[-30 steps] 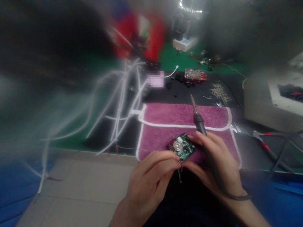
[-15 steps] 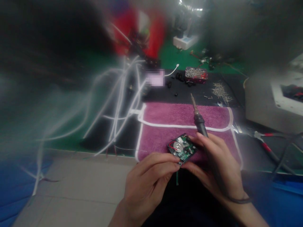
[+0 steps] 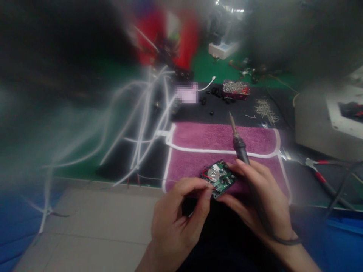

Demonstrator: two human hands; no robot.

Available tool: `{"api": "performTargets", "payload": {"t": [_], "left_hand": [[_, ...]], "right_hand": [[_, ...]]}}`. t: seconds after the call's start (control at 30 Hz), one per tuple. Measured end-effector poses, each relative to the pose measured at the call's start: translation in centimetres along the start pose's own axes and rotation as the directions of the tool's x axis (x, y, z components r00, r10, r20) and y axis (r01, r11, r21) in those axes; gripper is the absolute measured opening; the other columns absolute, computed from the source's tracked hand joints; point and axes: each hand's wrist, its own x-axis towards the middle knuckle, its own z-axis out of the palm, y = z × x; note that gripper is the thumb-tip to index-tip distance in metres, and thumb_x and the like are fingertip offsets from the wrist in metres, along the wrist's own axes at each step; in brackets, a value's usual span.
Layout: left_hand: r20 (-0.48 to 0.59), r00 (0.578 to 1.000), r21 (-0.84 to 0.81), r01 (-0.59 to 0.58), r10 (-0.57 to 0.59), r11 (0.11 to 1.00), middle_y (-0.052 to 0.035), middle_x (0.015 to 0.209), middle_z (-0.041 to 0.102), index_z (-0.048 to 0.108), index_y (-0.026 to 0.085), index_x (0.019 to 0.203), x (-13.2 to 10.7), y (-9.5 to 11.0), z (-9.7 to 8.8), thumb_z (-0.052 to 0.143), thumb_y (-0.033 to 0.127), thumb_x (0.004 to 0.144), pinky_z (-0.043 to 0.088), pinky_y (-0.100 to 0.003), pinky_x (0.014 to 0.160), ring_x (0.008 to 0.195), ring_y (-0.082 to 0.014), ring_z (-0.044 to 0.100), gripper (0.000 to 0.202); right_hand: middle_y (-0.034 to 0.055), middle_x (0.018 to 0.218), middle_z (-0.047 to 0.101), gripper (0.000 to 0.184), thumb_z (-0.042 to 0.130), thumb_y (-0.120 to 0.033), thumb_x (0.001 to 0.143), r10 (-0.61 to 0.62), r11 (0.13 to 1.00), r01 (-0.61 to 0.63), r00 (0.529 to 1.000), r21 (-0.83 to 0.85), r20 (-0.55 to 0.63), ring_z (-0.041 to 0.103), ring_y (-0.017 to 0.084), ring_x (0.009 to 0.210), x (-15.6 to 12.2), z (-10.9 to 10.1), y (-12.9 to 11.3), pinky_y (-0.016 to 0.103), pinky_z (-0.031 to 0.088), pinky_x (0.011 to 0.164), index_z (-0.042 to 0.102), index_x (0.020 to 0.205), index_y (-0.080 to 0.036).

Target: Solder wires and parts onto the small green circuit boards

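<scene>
A small green circuit board [image 3: 217,177] with a round silver part and a red wire lies at the near edge of a purple towel [image 3: 215,138]. My left hand [image 3: 178,223] is curled, its thumb and fingertips pinched against the board's near left corner. My right hand [image 3: 259,202] steadies the board's right side and grips a soldering iron [image 3: 238,141], whose tip points up and away from me, clear of the board.
White cables [image 3: 141,124] sprawl over the green bench left of the towel. Behind the towel sit a tin of small metal parts [image 3: 236,89], loose pins [image 3: 265,110] and black bits. Red-handled pliers [image 3: 320,175] and a white machine [image 3: 329,121] lie right.
My left hand's fingers have curled in and shifted up to the board's corner; the green and red wire ends below the board are now hidden. The right hand and iron barely moved.
</scene>
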Motion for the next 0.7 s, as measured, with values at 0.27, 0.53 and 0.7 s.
{"api": "performTargets", "payload": {"t": [0.27,0.53,0.7], "left_hand": [[0.046,0.997,-0.095,-0.061,0.066,0.994,0.0030,0.109,0.079,0.074,0.025,0.116,0.4,0.1,0.1,0.073,-0.001,0.094,0.064,-0.019,0.095,0.100,-0.0099,0.078,0.034],[-0.203,0.978,0.084,-0.031,0.047,0.996,0.0055,0.104,0.083,0.078,0.026,0.123,-0.4,0.5,1.2,0.081,0.002,0.089,0.067,-0.019,0.086,0.085,-0.0089,0.080,0.041],[-0.119,0.981,0.174,-0.129,0.151,0.976,0.0033,0.106,0.080,0.082,0.022,0.118,0.3,1.0,0.6,0.075,0.000,0.093,0.063,-0.017,0.085,0.089,-0.0072,0.076,0.034]], "right_hand": [[0.0105,0.146,0.062,0.067,0.081,-0.035,0.103,0.009,1.000,-0.009,1.000,0.012,0.000,0.057,0.014,0.141,0.1,0.1,0.0,0.019,0.043,0.124,0.049,0.160,-0.017],[0.0114,0.145,0.062,0.070,0.085,-0.035,0.100,-0.001,1.000,0.001,1.000,0.010,-0.019,0.057,0.013,0.142,-0.1,0.2,0.0,0.017,0.041,0.126,0.051,0.158,-0.014],[0.0113,0.145,0.061,0.069,0.085,-0.035,0.100,0.003,1.000,-0.003,1.000,0.012,-0.024,0.057,0.013,0.142,0.0,0.2,-0.1,0.017,0.040,0.126,0.053,0.157,-0.014]]}}
